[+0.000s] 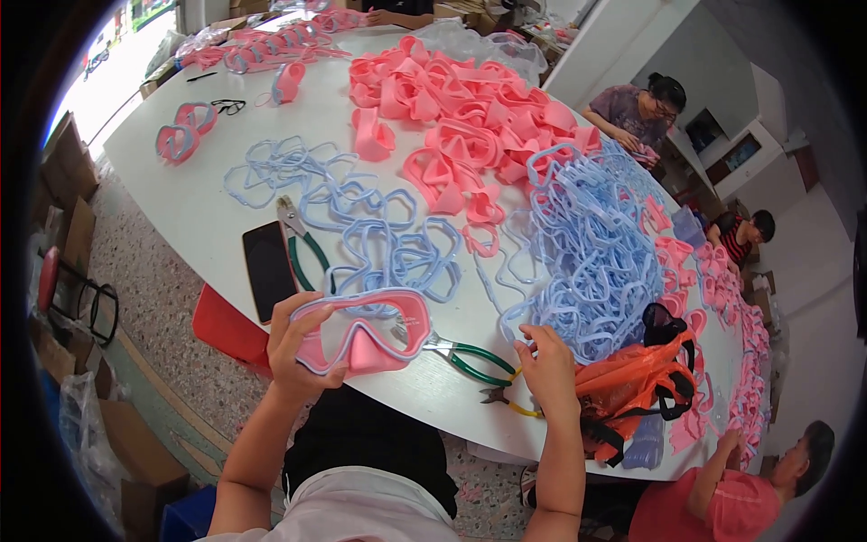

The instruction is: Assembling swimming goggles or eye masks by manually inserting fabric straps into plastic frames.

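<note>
My left hand [302,348] is closed on the left side of a pink diving mask skirt [368,352] with a light blue frame around its lens opening. The mask is held up above the table's near edge. My right hand [549,366] is bent, thumb and forefinger apart, beside the near edge of a big heap of light blue frames [591,244]. Its fingertips come close to one loop; contact cannot be made out. Green-handled pliers [479,363] lie between my hands, partly behind the mask. Yellow-handled cutters [510,400] rest just below my right hand.
A black phone [268,271] and a second green-handled pliers [302,244] lie left. Loose blue frames [361,203] spread beyond them, with pink skirts [452,108] heaped behind. An orange bag [632,384] sits right. Co-workers [646,113] sit around the white table [172,217].
</note>
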Demonstrator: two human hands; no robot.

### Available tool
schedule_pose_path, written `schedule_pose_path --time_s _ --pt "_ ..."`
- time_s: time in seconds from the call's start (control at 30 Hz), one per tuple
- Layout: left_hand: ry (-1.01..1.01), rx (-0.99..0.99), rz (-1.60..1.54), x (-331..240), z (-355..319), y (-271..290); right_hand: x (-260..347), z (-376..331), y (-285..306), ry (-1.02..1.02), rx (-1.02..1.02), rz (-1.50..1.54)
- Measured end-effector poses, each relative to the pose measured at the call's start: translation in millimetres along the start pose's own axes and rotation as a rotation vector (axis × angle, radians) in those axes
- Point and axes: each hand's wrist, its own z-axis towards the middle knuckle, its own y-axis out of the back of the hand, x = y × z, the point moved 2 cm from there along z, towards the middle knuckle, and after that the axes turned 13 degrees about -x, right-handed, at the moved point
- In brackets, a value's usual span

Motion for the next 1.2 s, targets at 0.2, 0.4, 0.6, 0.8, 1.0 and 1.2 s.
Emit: schedule_pose_path --time_s 0.2,0.4,0.6,0.8,1.0,1.2 --pt "-0.009 0.003 -0.029 -5.1 3.6 -0.1 62.2 17.4 4.7 0.085 -0.087 0.502" --pt "-0.036 0.035 -0.092 -6.5 6.5 0.8 109.4 21.2 11.1 0.659 0.002 0.609" --pt "-0.007 0.093 -0.161 -9.1 9.4 2.1 110.7 30.6 7.9 0.744 0.136 0.635" --pt "-0.061 0.152 -0.208 -8.5 11.8 2.2 127.8 37.2 14.0 0.650 0.277 0.584" --pt "-0.093 0.176 -0.186 -9.6 8.2 0.4 128.5 37.4 0.0 0.554 0.132 0.527" --pt "0.026 0.174 -0.157 3.7 -11.3 5.1 85.7 61.9 -4.5 0.091 -0.001 0.537"
